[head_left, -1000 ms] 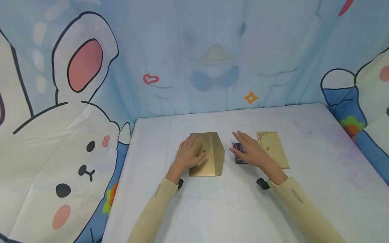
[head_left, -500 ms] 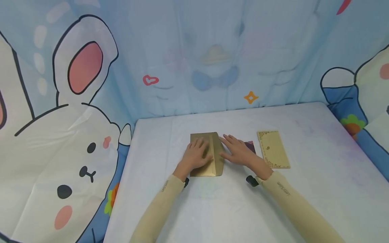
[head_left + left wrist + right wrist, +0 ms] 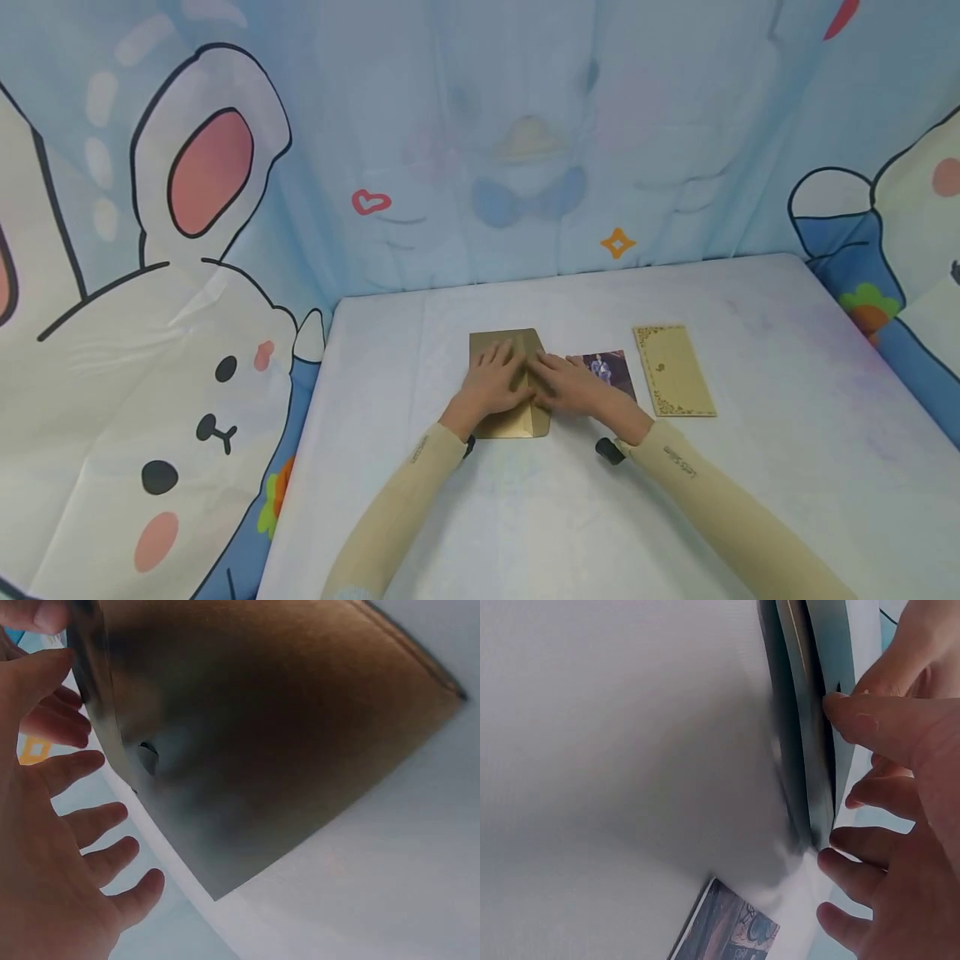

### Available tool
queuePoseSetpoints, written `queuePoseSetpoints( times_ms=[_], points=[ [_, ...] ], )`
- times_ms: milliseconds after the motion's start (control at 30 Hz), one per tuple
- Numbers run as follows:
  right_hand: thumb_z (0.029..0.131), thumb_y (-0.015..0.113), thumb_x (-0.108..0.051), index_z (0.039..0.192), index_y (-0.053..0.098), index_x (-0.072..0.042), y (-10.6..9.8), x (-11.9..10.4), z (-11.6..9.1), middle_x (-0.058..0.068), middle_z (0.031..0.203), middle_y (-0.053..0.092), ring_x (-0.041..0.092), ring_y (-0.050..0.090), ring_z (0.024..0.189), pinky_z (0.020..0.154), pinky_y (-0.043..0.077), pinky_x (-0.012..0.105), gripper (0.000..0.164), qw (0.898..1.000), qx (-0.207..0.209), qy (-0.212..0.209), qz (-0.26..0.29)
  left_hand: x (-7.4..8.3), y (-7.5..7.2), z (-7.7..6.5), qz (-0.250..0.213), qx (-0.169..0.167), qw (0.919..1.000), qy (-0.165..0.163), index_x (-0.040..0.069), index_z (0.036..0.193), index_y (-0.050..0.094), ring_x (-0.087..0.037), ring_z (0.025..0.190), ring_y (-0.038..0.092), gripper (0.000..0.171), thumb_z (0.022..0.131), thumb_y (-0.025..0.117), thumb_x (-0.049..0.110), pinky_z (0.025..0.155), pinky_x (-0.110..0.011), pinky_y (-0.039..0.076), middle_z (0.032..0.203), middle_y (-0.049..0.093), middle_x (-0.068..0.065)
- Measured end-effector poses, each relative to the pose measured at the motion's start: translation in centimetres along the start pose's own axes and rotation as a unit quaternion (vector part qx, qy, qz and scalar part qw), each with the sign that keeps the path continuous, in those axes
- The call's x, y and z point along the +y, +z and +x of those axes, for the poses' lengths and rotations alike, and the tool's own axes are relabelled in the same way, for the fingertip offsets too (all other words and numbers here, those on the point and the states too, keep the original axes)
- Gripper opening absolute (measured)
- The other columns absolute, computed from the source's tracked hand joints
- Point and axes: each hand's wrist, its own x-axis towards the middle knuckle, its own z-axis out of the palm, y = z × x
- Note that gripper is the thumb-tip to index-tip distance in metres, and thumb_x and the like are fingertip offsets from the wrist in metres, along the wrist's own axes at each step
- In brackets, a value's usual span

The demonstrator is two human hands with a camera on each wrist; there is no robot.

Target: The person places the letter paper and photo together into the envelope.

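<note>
Gold envelope lying mid-table under both hands.
Left hand is resting flat on it with fingers straight and spread, while the right hand is pressing straight fingers against its right edge, the two hands touching; a photo is lying just beside on the white table, and a cream card farther right.

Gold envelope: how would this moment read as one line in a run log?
left hand: rests on gold envelope | right hand: touches its flap edge | photo, cream card: lying to the right
</note>
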Motion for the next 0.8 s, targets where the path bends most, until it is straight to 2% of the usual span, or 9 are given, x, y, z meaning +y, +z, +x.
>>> queuePoseSetpoints(
  times_ms=[233, 467, 600, 800],
  points=[
    [0.090, 0.057, -0.036, 0.145, 0.027, -0.007, 0.19, -0.31, 0.12, 0.023, 0.147, 0.027, 0.040, 0.030, 0.133, 0.103, 0.022, 0.063, 0.069, 0.999, -0.042, 0.016, -0.011, 0.25, 0.12, 0.28, 0.005, -0.033, 0.9992, -0.022, 0.029, 0.145, 0.026, -0.030, 0.141, 0.018, 0.067, 0.089, 0.036, 0.062, 0.109, -0.049, 0.024, 0.154, 0.016, -0.007],
    [0.089, 0.058, -0.037, 0.144, 0.030, -0.007, 0.51, -0.02, 0.21, 0.019, 0.148, 0.027, 0.038, 0.030, 0.134, 0.102, 0.022, 0.065, 0.068, 0.999, -0.046, 0.011, -0.016, 0.45, 0.24, 0.14, 0.008, -0.054, 0.9981, -0.028, 0.028, 0.146, 0.024, -0.031, 0.141, 0.014, 0.068, 0.089, 0.036, 0.062, 0.109, -0.053, 0.024, 0.154, 0.013, -0.009],
    [0.088, 0.059, -0.037, 0.143, 0.032, -0.007, 0.54, 0.04, 0.23, 0.019, 0.148, 0.028, 0.038, 0.031, 0.133, 0.102, 0.024, 0.064, 0.067, 0.998, -0.051, 0.012, -0.026, 0.55, 0.51, 0.26, 0.018, -0.056, 0.9974, -0.041, 0.031, 0.146, 0.024, -0.031, 0.141, 0.015, 0.065, 0.089, 0.038, 0.060, 0.107, -0.053, 0.026, 0.155, 0.013, -0.006],
    [0.086, 0.062, -0.034, 0.142, 0.035, -0.006, -0.06, -0.23, 0.13, 0.020, 0.147, 0.029, 0.039, 0.032, 0.132, 0.101, 0.024, 0.065, 0.068, 0.998, -0.051, 0.022, -0.023, 0.88, 0.31, 0.63, -0.001, -0.072, 0.9957, -0.058, 0.032, 0.146, 0.023, -0.034, 0.141, 0.013, 0.060, 0.092, 0.039, 0.053, 0.104, -0.057, 0.028, 0.155, 0.010, -0.009]
  ],
)
